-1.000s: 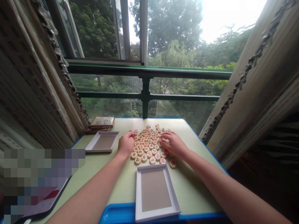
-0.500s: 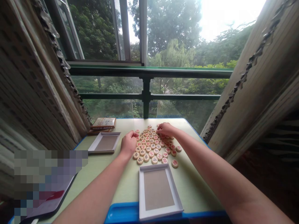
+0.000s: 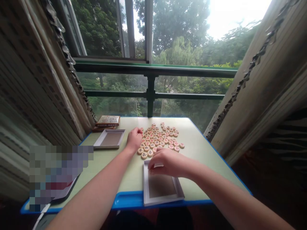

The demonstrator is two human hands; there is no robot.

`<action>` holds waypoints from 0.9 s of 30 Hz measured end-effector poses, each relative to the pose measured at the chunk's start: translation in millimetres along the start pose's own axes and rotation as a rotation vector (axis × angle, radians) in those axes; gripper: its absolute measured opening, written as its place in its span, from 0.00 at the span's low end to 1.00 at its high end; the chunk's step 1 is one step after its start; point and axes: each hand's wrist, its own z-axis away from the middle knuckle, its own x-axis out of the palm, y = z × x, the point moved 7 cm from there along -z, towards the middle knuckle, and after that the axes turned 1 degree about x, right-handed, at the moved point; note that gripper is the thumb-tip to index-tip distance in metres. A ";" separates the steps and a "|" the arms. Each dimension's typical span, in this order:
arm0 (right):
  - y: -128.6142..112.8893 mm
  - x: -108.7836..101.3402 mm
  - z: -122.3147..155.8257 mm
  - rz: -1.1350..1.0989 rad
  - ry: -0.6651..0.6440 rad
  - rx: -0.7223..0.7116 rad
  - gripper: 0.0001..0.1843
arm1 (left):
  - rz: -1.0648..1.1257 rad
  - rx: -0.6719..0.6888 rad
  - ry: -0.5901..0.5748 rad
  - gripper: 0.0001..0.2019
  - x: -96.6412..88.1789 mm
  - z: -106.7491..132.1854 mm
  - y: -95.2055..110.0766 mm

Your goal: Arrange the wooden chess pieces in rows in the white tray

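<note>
Several round wooden chess pieces (image 3: pixel 158 139) with red and black characters lie in a cluster on the pale green table (image 3: pixel 206 153). My left hand (image 3: pixel 134 139) rests at the cluster's left edge with its fingers curled in; anything in them is hidden. My right hand (image 3: pixel 168 163) hovers over the far end of the near white tray (image 3: pixel 163 199), fingers pinched together, and I cannot see what they hold. The tray's grey bottom shows beneath the hand.
A second white tray (image 3: pixel 109 139) lies to the left, with a flat printed box (image 3: pixel 107 121) behind it. A dark folder (image 3: pixel 59 195) sits at the near left corner. A green railing and window stand beyond the table; curtains hang on both sides.
My right hand has come back from the far side of the cluster to the near tray. The left hand has stayed at the cluster's left edge. The view has shifted slightly.
</note>
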 end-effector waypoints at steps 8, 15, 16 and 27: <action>2.7 20.4 1.6 0.259 0.153 -0.084 0.07 | -0.032 0.085 0.011 0.09 -5.1 1.2 9.4; 7.8 12.8 8.1 0.187 0.164 0.007 0.12 | -0.181 -0.034 0.064 0.07 -14.1 2.7 0.0; 7.6 13.1 9.1 0.193 0.163 0.014 0.11 | -0.181 -0.044 0.078 0.08 -15.9 2.8 -1.0; 6.2 16.2 3.7 0.238 0.274 0.005 0.08 | -0.141 -0.054 0.066 0.08 -15.9 2.2 -0.3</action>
